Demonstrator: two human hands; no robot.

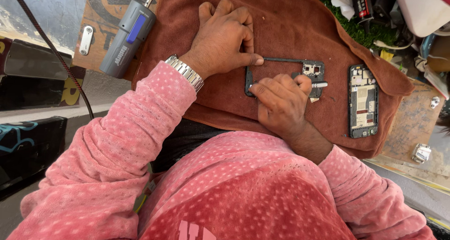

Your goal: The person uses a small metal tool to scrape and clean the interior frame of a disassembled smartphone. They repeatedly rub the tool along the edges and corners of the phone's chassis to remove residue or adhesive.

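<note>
My left hand pins the phone frame by its upper edge, mid brown towel. Right hand grip clamped on a metal tool. Opened phone lies apart, near the towel's right edge.

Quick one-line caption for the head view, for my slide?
Left hand steadies a dark phone frame on a brown towel while right hand works a metal tool.

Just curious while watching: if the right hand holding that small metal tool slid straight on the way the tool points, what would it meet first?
Probably the opened black phone lying on the brown towel; the right hand points its tool tip that way, past the black frame.
</note>
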